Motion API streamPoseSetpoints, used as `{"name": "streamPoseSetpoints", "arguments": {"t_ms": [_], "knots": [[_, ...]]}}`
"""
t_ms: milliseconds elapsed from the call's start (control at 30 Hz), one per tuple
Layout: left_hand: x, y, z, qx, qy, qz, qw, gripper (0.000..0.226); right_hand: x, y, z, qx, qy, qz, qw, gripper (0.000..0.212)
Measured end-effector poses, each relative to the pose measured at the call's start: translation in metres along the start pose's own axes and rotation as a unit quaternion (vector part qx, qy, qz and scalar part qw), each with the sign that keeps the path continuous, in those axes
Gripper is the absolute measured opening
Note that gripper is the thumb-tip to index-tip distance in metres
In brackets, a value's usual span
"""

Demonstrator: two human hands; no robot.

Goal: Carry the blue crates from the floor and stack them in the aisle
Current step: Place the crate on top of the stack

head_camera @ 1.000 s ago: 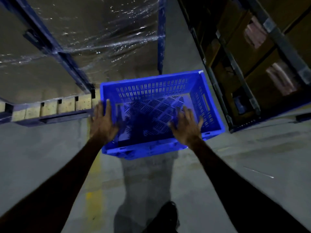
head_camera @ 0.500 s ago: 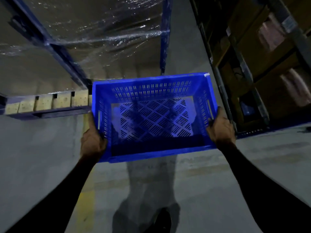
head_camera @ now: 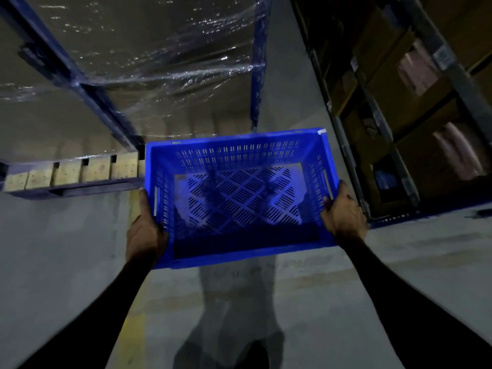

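An empty blue crate [head_camera: 239, 161] with slotted walls and a perforated bottom hangs level in front of me, above the grey floor. My left hand [head_camera: 145, 230] grips its left side wall near the handle slot. On the opposite side my right hand [head_camera: 344, 217] clasps the right wall, thumb over the rim. Both arms wear dark sleeves. No other crate is in view.
A shrink-wrapped pallet load [head_camera: 149, 62] on a wooden pallet [head_camera: 80, 174] stands at the left behind a blue rack post [head_camera: 257, 62]. Dark shelving with cardboard boxes [head_camera: 399, 107] lines the right. A grey aisle floor runs between them, with a yellow line [head_camera: 133, 336].
A second ago both hands lay on the crate's near edge; they slid out to its side walls and took hold. The crate now sits level and slightly closer.
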State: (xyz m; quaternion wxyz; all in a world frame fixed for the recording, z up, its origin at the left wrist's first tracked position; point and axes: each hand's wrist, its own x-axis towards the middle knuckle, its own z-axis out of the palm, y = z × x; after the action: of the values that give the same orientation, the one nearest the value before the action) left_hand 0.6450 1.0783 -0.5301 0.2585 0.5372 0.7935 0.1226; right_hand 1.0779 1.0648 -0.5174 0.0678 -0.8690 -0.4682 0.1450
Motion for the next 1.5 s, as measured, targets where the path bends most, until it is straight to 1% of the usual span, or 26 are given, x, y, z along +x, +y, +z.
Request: {"name": "streamPoseSetpoints", "arguments": {"t_ms": [67, 133, 233, 300, 333, 433, 533, 567, 667, 700, 800, 867, 967, 1133, 1267, 1367, 1500], "knots": [[0.001, -0.005, 0.000, -0.005, -0.008, 0.019, 1.000, 0.110, 0.000, 0.000, 0.000, 0.009, -0.008, 0.009, 1.000, 0.057], [0.002, -0.008, -0.002, -0.026, -0.033, 0.035, 0.999, 0.112, 0.000, 0.004, -0.002, 0.030, -0.021, 0.006, 0.999, 0.061], [-0.003, 0.000, -0.015, -0.070, -0.062, 0.022, 0.995, 0.112, -0.004, 0.007, -0.007, 0.086, -0.049, -0.005, 0.995, 0.067], [-0.015, 0.004, -0.028, -0.078, -0.071, 0.017, 0.994, 0.107, -0.016, 0.012, -0.014, 0.092, -0.043, -0.010, 0.995, 0.069], [-0.023, 0.002, -0.034, -0.069, -0.069, 0.029, 0.995, 0.102, -0.026, 0.013, -0.018, 0.085, -0.030, -0.020, 0.996, 0.069], [-0.061, -0.011, -0.057, -0.078, -0.074, 0.069, 0.992, 0.088, -0.065, 0.010, -0.036, 0.092, -0.016, -0.031, 0.995, 0.066], [-0.122, -0.019, -0.080, -0.101, -0.092, 0.121, 0.983, 0.077, -0.114, -0.003, -0.059, 0.135, -0.036, -0.026, 0.990, 0.066], [-0.144, -0.022, -0.088, -0.102, -0.096, 0.130, 0.982, 0.076, -0.132, -0.008, -0.067, 0.144, -0.047, -0.032, 0.988, 0.067], [-0.194, -0.033, -0.112, -0.089, -0.125, 0.096, 0.983, 0.089, -0.183, -0.020, -0.088, 0.153, -0.090, -0.048, 0.983, 0.067], [-0.212, -0.038, -0.122, -0.087, -0.126, 0.085, 0.985, 0.088, -0.204, -0.023, -0.095, 0.159, -0.099, -0.058, 0.981, 0.066], [-0.259, -0.048, -0.151, -0.102, -0.119, 0.074, 0.985, 0.078, -0.264, -0.031, -0.111, 0.185, -0.110, -0.077, 0.973, 0.067], [-0.287, -0.059, -0.169, -0.101, -0.111, 0.079, 0.986, 0.075, -0.307, -0.037, -0.121, 0.192, -0.115, -0.070, 0.972, 0.063], [-0.320, -0.082, -0.194, -0.113, -0.105, 0.077, 0.985, 0.074, -0.367, -0.053, -0.134, 0.210, -0.127, -0.060, 0.967, 0.062], [-0.363, -0.126, -0.231, -0.147, -0.073, 0.090, 0.982, 0.074, -0.461, -0.088, -0.139, 0.223, -0.153, -0.078, 0.960, 0.062], [-0.390, -0.168, -0.269, -0.182, -0.041, 0.072, 0.980, 0.071, -0.524, -0.132, -0.133, 0.243, -0.164, -0.104, 0.950, 0.070], [-0.407, -0.215, -0.302, -0.196, -0.018, 0.076, 0.978, 0.071, -0.565, -0.177, -0.122, 0.237, -0.172, -0.142, 0.946, 0.064], [-0.415, -0.282, -0.345, -0.197, 0.028, 0.040, 0.979, 0.070, -0.612, -0.243, -0.100, 0.225, -0.167, -0.195, 0.940, 0.059]]}}
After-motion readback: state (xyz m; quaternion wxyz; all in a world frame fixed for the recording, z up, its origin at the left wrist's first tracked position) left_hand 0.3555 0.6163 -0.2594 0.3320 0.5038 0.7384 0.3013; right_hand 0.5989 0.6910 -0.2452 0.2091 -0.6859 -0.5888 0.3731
